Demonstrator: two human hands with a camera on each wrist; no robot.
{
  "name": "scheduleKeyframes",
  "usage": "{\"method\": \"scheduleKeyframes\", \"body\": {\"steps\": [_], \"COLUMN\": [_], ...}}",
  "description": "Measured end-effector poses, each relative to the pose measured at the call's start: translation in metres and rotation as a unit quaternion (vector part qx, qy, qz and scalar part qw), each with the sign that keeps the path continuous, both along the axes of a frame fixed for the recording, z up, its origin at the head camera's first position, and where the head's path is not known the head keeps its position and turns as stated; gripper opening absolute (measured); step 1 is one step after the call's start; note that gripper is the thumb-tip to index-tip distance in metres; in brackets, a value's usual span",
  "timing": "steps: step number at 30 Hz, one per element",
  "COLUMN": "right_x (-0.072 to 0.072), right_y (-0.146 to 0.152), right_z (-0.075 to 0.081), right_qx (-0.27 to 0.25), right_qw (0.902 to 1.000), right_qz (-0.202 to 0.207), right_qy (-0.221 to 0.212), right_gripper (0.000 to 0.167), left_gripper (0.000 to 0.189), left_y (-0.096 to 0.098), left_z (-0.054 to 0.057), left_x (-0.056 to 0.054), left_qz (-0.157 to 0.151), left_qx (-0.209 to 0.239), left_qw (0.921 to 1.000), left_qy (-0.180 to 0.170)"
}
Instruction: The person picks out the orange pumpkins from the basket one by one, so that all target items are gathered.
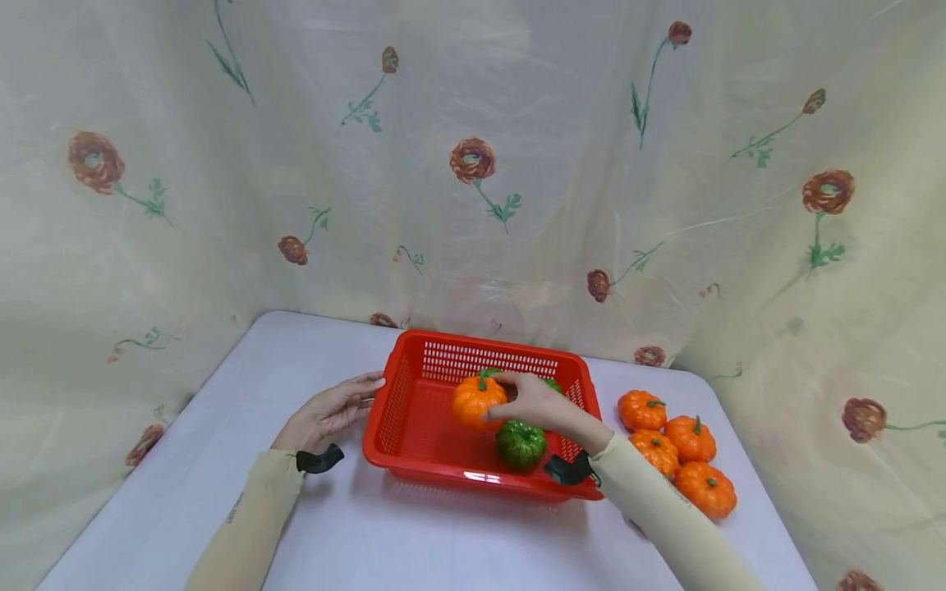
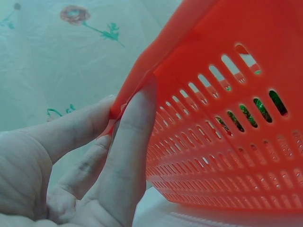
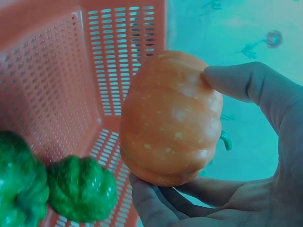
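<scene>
A red plastic basket (image 1: 432,471) with slotted walls stands on the table. My left hand (image 1: 336,410) pinches its left rim; in the left wrist view the rim (image 2: 142,66) passes between thumb and fingers. Over the inside of the basket, my right hand (image 1: 539,404) holds a small orange pumpkin (image 1: 473,400) with a green stem, thumb on one side and fingers on the other. A dark green pumpkin (image 1: 521,445) lies in the basket below the right wrist. More green ones are partly hidden behind that hand; the right wrist view shows a green pumpkin (image 3: 83,188) beside another (image 3: 19,184).
Several orange pumpkins (image 1: 693,439) sit in a group on the table right of the basket, near the right forearm. A white cloth (image 1: 414,546) covers the table. Behind it hangs a pale curtain (image 1: 369,197) with printed flowers.
</scene>
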State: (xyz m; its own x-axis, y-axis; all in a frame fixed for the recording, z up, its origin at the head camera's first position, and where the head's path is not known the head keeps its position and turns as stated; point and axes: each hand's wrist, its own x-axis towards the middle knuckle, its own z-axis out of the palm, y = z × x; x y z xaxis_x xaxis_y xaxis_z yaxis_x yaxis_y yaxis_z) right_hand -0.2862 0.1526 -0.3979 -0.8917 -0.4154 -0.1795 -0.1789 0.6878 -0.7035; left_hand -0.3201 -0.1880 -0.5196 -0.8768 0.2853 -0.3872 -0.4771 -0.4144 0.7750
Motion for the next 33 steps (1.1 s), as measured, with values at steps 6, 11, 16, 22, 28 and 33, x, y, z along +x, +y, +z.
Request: {"method": "scheduleKeyframes", "body": {"steps": [6, 11, 16, 22, 28, 33], "right_x": [0.021, 0.040, 0.060, 0.082, 0.102, 0.114], "right_y": [0.035, 0.061, 0.088, 0.122, 0.158, 0.187], "right_z": [0.006, 0.010, 0.010, 0.008, 0.001, -0.009], "right_qx": [0.007, 0.017, 0.007, 0.020, 0.044, 0.052], "right_qw": [0.9996, 0.9978, 0.9951, 0.9899, 0.9802, 0.9697], "right_qz": [-0.028, -0.064, -0.097, -0.138, -0.188, -0.230], "right_qy": [-0.005, -0.005, -0.018, -0.024, -0.042, -0.065], "right_gripper": [0.071, 0.076, 0.078, 0.083, 0.086, 0.090], "left_gripper": [0.069, 0.070, 0.066, 0.069, 0.072, 0.068], "left_y": [-0.001, -0.002, -0.002, -0.001, 0.000, 0.001], "left_z": [-0.001, -0.001, -0.001, 0.000, 0.001, 0.002], "left_x": [0.003, 0.006, 0.006, 0.005, 0.004, 0.004], "left_qz": [0.004, 0.001, 0.004, 0.006, 0.003, 0.003], "left_qx": [-0.034, -0.050, -0.033, -0.033, -0.037, -0.035], "left_qw": [0.9994, 0.9988, 0.9994, 0.9993, 0.9993, 0.9994], "left_qy": [0.000, -0.001, -0.005, -0.013, -0.008, -0.008]}}
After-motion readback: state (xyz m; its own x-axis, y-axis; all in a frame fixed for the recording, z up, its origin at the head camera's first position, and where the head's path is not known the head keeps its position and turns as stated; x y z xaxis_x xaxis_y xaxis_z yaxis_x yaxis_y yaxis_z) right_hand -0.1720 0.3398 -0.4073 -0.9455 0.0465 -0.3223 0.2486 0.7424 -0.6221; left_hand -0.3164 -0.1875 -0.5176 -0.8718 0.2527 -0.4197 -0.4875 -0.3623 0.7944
